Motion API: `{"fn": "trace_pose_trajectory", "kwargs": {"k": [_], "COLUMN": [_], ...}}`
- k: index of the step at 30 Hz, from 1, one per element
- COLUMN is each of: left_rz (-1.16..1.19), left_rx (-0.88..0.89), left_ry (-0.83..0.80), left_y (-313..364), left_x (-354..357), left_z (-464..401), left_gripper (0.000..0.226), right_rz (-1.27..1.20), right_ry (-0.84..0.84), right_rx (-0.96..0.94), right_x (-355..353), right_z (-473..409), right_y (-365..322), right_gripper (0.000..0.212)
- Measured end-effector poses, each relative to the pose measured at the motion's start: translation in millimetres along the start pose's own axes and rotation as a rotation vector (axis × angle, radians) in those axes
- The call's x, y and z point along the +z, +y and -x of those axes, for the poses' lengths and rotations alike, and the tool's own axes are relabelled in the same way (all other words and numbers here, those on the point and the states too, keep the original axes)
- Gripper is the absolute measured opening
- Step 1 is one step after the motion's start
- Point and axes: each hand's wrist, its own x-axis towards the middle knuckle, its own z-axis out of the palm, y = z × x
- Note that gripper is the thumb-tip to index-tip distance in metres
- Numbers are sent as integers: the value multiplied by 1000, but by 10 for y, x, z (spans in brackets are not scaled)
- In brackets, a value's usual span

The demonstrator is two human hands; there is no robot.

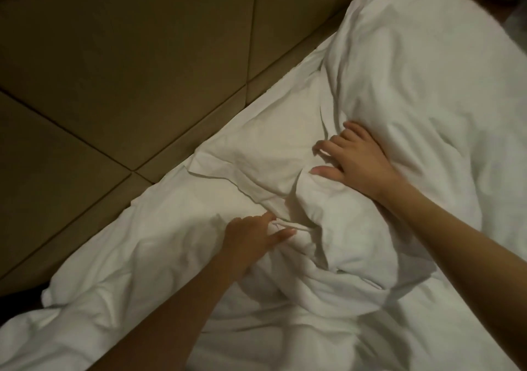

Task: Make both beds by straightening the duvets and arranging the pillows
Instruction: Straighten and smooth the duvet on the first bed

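The bed [285,108] is far from made, and only this one bed shows, so I cannot tell how the other one looks. The white duvet [328,293] lies in a big bunched heap from the middle down to 6 o'clock, with deep folds and a twisted lump, so it is not straight yet. A flat pillow [256,159] sits near the middle, close to the padded headboard [128,56] that fills the side from 9 to 12 o'clock. Its edge is creased and one end is tucked under the duvet. A puffy white mound [427,79] rises at 1 o'clock; it may be another pillow or more duvet, I cannot tell. The right hand [350,159] rests on the bedding at 3 o'clock of the pillow, fingers spread wide and pressing down. The left hand [253,239] reaches in from 7 o'clock, its fingers mostly straight, touching a fold where the pillow meets the duvet; it does not seem to be pinching anything. I think the duvet has to be pulled flat and the pillow set neatly at the headboard, so most of the job is left
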Motion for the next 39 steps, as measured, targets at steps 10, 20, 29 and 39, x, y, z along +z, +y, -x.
{"fn": "trace_pose_trajectory", "kwargs": {"k": [10, 20, 29, 39], "left_rz": [44, 226, -31, 31], "left_rx": [53, -104, -333, -190], "left_ry": [255, 343, 498, 484], "left_y": [-187, -617, -1134, -375], "left_x": [-790, -1794, -1798, -1652], "left_z": [83, 209, 502, -62], "left_gripper": [59, 73, 58, 59], "right_rz": [48, -53, -53, -163], "right_ry": [51, 412, 488, 8], "right_rx": [69, 302, 396, 348], "right_x": [-129, -844, -445, 43], "right_z": [-98, -1090, -1755, -1396], "right_y": [182, 9, -301, -315], "right_gripper": [62, 60, 49, 50]}}
